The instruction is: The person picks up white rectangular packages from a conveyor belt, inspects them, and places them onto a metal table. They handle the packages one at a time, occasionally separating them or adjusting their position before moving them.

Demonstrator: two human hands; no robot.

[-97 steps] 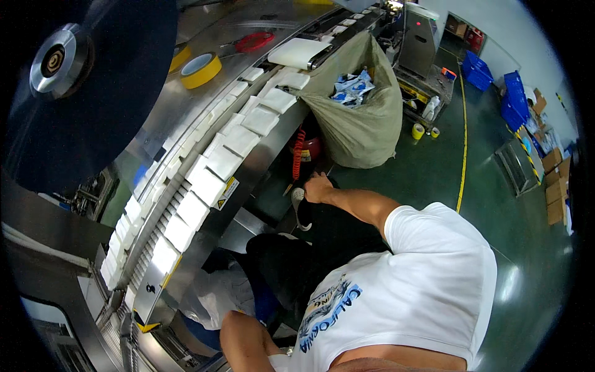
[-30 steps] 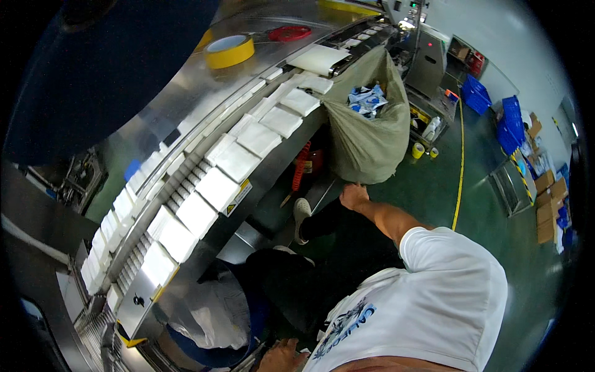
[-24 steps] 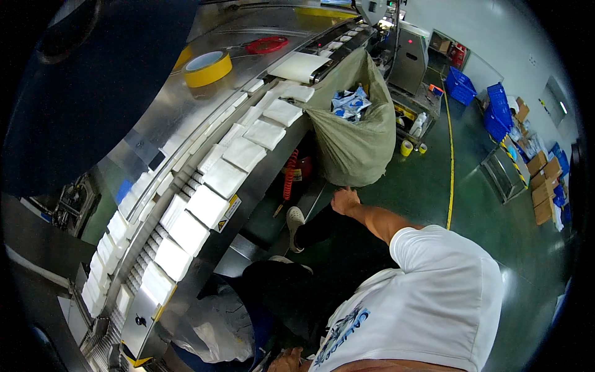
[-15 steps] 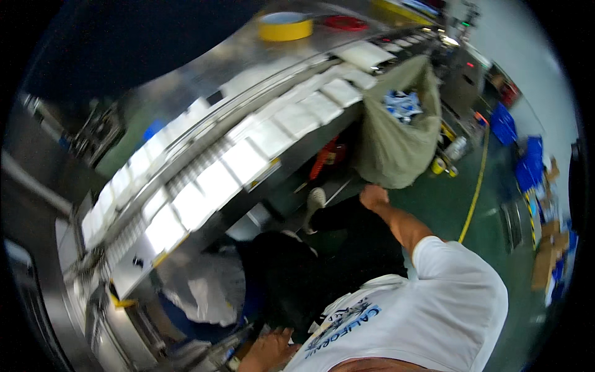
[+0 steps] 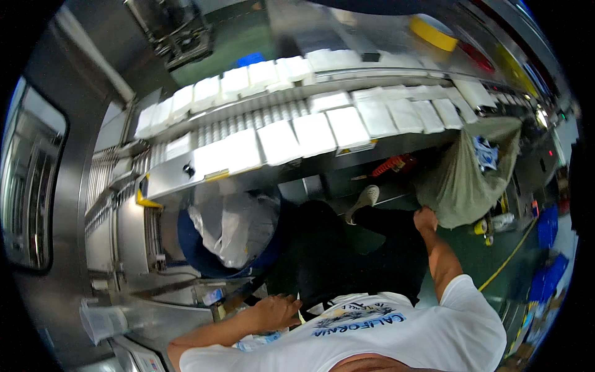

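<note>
Right hand (image 5: 425,219) rests at the trouser knee (image 5: 406,232), perhaps for support; left hand (image 5: 274,312) near the shirt (image 5: 415,332); I cannot tell either grip.

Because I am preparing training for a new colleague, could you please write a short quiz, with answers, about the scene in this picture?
1. Which of the person's bare hands is nearer to the large grey-green cloth sack?
2. True or false: a pale, crumpled plastic bag is in the round dark-blue bin.
3. The front row of square white packets lies:
a) inside the bin
b) on the long metal conveyor
c) inside the sack

Key: 1. The right hand. 2. True. 3. b.
</note>
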